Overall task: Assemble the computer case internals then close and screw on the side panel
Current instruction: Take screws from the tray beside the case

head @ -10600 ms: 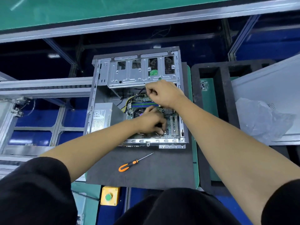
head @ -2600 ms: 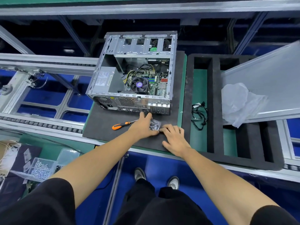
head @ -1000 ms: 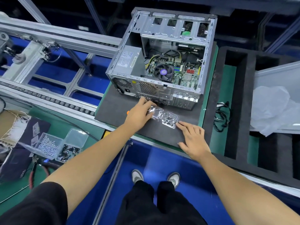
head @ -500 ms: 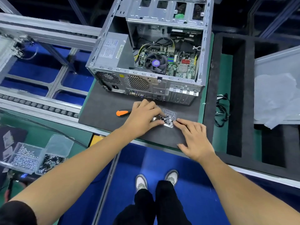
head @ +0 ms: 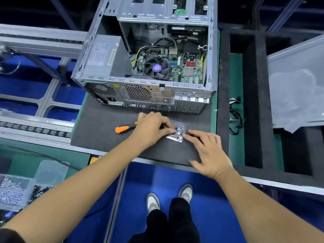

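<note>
On the dark mat of the bench (head: pixel 108 137), the left hand (head: pixel 150 128) pinches a small clear bag of screws (head: pixel 178 131) with curled fingers; the right hand (head: pixel 208 151), fingers extended, presses the bag's near edge. An orange-handled screwdriver (head: pixel 123 128) lies just left. Beyond stands the open computer case (head: pixel 149 92), motherboard (head: pixel 184 69) exposed.

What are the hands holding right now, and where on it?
The left hand pinches the small clear bag of screws at its left edge; the right hand presses fingertips on its right edge, gripping nothing.
</note>
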Action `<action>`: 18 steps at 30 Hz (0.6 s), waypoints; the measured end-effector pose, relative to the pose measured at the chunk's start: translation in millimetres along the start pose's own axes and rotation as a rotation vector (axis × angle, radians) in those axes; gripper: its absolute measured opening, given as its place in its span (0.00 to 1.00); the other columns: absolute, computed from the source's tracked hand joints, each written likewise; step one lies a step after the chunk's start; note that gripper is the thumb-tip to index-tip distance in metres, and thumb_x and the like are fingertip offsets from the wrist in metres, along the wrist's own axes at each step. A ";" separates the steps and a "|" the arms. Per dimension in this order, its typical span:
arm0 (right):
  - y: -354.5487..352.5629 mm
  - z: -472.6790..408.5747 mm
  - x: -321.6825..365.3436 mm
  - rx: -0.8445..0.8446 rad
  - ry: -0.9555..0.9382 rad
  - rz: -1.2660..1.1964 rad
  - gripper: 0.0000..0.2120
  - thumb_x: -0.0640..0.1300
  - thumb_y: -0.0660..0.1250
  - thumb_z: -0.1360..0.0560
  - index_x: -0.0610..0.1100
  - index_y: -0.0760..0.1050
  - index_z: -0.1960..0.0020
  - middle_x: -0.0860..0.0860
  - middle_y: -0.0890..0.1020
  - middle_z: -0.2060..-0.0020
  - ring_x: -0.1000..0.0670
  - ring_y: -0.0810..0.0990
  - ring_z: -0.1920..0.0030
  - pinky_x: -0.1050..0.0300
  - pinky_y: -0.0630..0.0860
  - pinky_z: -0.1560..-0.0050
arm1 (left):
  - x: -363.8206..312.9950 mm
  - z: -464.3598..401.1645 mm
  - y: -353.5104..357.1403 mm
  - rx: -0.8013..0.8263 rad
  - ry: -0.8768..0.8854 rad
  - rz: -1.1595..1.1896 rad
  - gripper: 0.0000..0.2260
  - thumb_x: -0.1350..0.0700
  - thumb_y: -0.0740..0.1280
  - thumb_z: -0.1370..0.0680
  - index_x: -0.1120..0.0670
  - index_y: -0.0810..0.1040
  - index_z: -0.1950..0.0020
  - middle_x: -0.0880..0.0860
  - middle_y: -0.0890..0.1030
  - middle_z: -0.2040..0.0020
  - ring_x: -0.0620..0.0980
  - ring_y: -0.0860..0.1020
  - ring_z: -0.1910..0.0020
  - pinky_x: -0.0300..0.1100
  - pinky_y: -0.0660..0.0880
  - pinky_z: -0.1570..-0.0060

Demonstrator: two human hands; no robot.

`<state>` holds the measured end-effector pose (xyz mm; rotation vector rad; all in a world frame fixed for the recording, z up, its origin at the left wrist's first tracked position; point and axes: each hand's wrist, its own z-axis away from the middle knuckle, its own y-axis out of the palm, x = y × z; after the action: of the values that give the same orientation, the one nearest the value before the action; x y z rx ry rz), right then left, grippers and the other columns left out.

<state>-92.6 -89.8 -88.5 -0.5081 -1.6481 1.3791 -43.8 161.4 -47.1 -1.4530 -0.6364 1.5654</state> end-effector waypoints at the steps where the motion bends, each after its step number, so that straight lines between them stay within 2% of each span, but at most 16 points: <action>1: -0.4 0.2 0.1 -0.003 0.002 -0.006 0.39 0.59 0.66 0.34 0.53 0.65 0.23 0.52 0.68 0.29 0.47 0.69 0.33 0.50 0.56 0.31 | 0.6 0.0 0.0 0.003 0.000 0.022 0.01 0.41 0.72 0.24 0.36 0.82 0.55 0.41 0.76 0.58 0.43 0.73 0.51 0.46 0.57 0.51; 5: -2.4 -0.4 1.2 -0.010 -0.004 -0.006 0.38 0.58 0.66 0.34 0.52 0.68 0.24 0.50 0.70 0.30 0.46 0.71 0.34 0.48 0.58 0.31 | 5.1 1.5 -3.6 0.027 -0.010 0.149 0.01 0.44 0.72 0.23 0.38 0.82 0.54 0.42 0.79 0.57 0.40 0.72 0.55 0.47 0.64 0.45; 8: -2.6 -0.7 1.4 -0.006 -0.004 -0.001 0.38 0.59 0.66 0.34 0.51 0.69 0.25 0.50 0.70 0.30 0.46 0.70 0.34 0.49 0.58 0.32 | 9.1 1.2 -7.5 0.034 -0.038 0.297 0.03 0.48 0.72 0.22 0.41 0.81 0.55 0.34 0.79 0.60 0.36 0.71 0.61 0.48 0.68 0.45; 11: -1.8 -0.8 0.9 -0.001 -0.003 -0.003 0.38 0.59 0.66 0.34 0.51 0.68 0.25 0.51 0.70 0.30 0.47 0.70 0.33 0.48 0.59 0.31 | 9.4 0.6 -10.9 0.051 -0.049 0.318 0.04 0.49 0.71 0.21 0.42 0.79 0.55 0.29 0.78 0.61 0.38 0.72 0.64 0.48 0.69 0.45; 15: -1.7 -0.5 0.5 -0.007 -0.001 -0.006 0.38 0.59 0.66 0.34 0.52 0.68 0.25 0.51 0.70 0.30 0.47 0.70 0.34 0.49 0.58 0.31 | 9.8 -1.7 -14.2 0.050 -0.045 0.317 0.03 0.49 0.71 0.20 0.44 0.79 0.53 0.38 0.82 0.59 0.40 0.77 0.60 0.53 0.72 0.39; 18: -2.2 -0.5 0.7 -0.010 -0.001 -0.012 0.38 0.59 0.66 0.34 0.52 0.68 0.25 0.51 0.70 0.30 0.46 0.71 0.35 0.49 0.58 0.32 | 10.5 -1.8 -15.9 0.023 -0.008 0.283 0.04 0.48 0.71 0.20 0.45 0.78 0.52 0.43 0.84 0.56 0.40 0.79 0.56 0.49 0.64 0.34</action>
<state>-92.1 -89.6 -86.2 -0.5024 -1.6569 1.3629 -37.2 177.7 -39.4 -1.5719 -0.4288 1.7887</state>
